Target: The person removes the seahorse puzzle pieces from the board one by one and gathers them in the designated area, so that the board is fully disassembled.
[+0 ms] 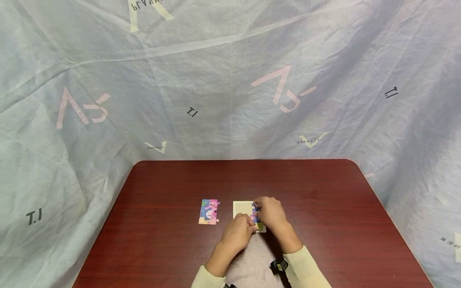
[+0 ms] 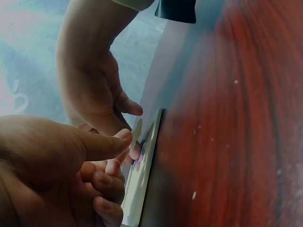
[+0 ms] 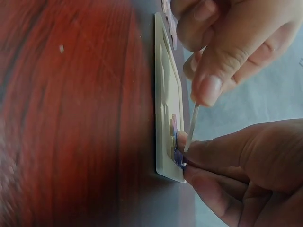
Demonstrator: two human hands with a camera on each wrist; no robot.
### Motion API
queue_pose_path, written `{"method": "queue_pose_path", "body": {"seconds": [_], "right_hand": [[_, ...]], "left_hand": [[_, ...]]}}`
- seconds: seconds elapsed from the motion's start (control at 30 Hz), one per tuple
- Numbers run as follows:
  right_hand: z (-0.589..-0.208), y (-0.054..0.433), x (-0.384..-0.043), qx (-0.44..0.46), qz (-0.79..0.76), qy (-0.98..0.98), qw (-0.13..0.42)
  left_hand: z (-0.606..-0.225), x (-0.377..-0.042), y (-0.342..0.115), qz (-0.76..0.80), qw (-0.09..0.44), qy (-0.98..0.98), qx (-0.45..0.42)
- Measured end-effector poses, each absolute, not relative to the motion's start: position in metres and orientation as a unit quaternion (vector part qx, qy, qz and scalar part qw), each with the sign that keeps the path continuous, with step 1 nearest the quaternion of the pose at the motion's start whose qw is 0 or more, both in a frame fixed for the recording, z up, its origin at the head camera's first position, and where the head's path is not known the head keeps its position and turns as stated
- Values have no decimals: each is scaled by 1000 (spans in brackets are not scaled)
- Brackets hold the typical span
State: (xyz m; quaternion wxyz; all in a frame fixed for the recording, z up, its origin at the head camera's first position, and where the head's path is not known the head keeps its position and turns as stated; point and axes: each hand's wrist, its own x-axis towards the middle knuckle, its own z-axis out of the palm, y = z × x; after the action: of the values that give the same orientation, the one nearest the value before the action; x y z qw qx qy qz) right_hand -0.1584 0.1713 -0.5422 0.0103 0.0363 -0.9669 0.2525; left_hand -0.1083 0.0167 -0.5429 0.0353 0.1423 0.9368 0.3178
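Being pinched between the thumb and bent fingers of the left hand [image 1: 235, 232] is a thin piece [image 3: 193, 120], seen edge-on in the right wrist view and tilted above the tray [image 1: 243, 209]. Its lower end is overlapped in that view with the right hand [image 1: 271, 212], whose fingers are bent, a small gap being left beside the thumb; whether anything is gripped there cannot be told. A strip [image 1: 259, 226] of coloured puzzle pieces is laid along the right side inside the tray and is partly covered by the hands, while the pale floor is exposed farther left. A joined block [image 1: 207, 215] of pink and blue pieces is set flat on the worktop [image 1: 162, 240], left of the tray and apart from it, with its knobs pointed toward the tray. Cream sleeves [image 1: 305, 266] are worn, and a black device [image 1: 278, 266] is seen at the right cuff
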Motion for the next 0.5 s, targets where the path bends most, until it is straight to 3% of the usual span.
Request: {"method": "queue_pose_path", "body": {"seconds": [0.5], "right_hand": [[-544,171,-156,41,250,-967,21]], "left_hand": [[-541,-104,2,341,29,929,141]]}}
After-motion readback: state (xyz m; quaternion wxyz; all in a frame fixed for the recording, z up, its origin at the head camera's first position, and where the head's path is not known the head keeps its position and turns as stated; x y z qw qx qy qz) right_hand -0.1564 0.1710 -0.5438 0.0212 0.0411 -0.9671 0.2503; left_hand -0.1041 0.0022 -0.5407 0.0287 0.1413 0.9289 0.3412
